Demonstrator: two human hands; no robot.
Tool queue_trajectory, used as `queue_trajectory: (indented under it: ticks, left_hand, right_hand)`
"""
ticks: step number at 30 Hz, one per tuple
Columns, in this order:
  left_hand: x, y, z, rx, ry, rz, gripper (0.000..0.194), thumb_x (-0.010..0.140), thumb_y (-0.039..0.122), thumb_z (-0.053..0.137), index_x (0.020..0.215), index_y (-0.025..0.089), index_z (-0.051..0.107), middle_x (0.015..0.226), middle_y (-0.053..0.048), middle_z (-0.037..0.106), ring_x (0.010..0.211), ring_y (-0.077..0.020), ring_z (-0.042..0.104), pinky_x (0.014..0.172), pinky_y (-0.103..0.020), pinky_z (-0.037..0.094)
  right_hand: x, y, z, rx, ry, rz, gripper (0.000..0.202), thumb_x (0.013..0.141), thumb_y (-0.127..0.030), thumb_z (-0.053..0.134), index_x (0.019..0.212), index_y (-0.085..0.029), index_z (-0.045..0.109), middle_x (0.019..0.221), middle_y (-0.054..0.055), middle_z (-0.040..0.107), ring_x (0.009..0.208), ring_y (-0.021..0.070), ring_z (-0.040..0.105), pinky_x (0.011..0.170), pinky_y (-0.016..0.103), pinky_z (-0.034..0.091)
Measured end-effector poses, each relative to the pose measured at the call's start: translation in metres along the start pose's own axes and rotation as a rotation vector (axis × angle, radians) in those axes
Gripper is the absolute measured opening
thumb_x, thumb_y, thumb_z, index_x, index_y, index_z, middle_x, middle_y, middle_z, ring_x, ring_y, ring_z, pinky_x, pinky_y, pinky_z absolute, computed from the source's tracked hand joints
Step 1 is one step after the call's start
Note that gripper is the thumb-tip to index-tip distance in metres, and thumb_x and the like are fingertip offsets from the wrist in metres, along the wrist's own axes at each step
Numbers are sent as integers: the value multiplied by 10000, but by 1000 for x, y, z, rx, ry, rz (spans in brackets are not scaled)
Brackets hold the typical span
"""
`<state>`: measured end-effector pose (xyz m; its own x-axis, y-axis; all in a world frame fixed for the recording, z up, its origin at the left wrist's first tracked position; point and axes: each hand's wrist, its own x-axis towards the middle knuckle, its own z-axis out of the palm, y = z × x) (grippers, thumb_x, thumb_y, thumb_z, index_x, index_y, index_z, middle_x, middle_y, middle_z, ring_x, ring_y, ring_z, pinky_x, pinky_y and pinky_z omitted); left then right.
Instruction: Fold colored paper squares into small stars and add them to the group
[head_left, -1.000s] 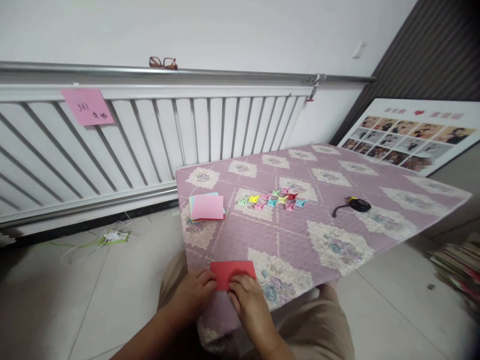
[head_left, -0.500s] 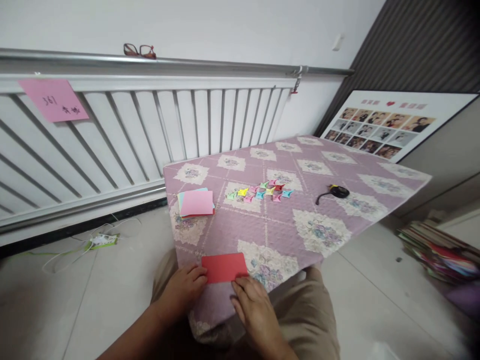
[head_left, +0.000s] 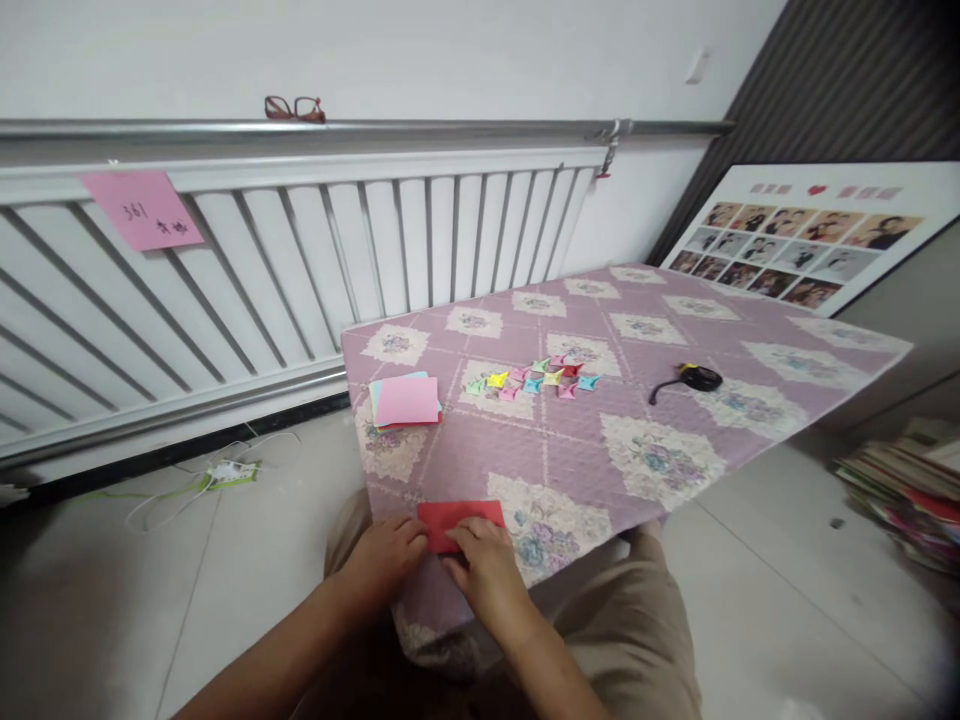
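Note:
A red paper rectangle (head_left: 459, 515) lies on the patterned tablecloth near the front edge. My left hand (head_left: 390, 555) holds down its left end, fingers together with the tips on the paper. Over the right part of the paper rests my right hand (head_left: 484, 565), its fingers bent and somewhat spread, thumb at the lower edge. Beyond them, at the left table edge, is a stack of coloured sheets with a pink one (head_left: 407, 400) on top. Several small folded paper pieces (head_left: 532, 384) in many colours sit mid-table.
A black corded object (head_left: 699, 378) lies on the right of the table. Behind stands a white radiator (head_left: 442, 235) with a pink note (head_left: 142, 210). A power strip (head_left: 232, 473) is on the floor at left, stacked papers (head_left: 904, 490) at right.
My right hand has moved from the paper's lower right corner up onto its face. The red paper looks slightly smaller. The camera view has shifted a little, so the scene sits further right.

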<state>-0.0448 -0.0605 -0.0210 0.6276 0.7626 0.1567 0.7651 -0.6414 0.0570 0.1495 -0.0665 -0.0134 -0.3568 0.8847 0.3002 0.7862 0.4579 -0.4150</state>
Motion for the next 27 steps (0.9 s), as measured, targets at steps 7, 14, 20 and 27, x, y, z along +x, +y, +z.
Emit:
queue_trajectory:
  ticks: [7, 14, 20, 27]
  left_hand:
    - [-2, 11, 1, -100, 183, -82, 200, 869, 98, 421, 895, 178, 603, 938, -42, 652, 878, -202, 581, 795, -364, 480]
    - [-29, 37, -6, -216, 417, -12, 248, 875, 253, 495, 1114, 201, 537, 1108, -70, 622, 1054, -212, 554, 934, -398, 455]
    - [-42, 33, -2, -249, 352, -217, 419, 823, 107, 487, 1233, 190, 497, 1202, -102, 570, 1135, -243, 502, 962, -420, 444]
    - [5, 34, 6, -299, 229, -138, 385, 808, 95, 497, 1173, 206, 549, 1114, -64, 588, 1022, -219, 519, 902, -380, 425]
  right_hand:
    - [0, -1, 13, -248, 6, -69, 125, 807, -127, 627, 725, -218, 604, 768, 21, 584, 750, 199, 510, 714, 345, 373]
    - [-16, 14, 7, -102, 31, -140, 165, 845, -65, 524, 842, -214, 594, 853, 20, 606, 806, 180, 554, 748, 301, 447]
    - [-36, 41, -4, 103, 121, -141, 187, 896, -107, 419, 934, -220, 562, 957, 53, 626, 904, 174, 608, 787, 298, 507]
    - [-46, 48, -12, 192, 173, -134, 197, 869, -83, 440, 913, -243, 545, 937, 40, 652, 878, 157, 639, 749, 278, 534]
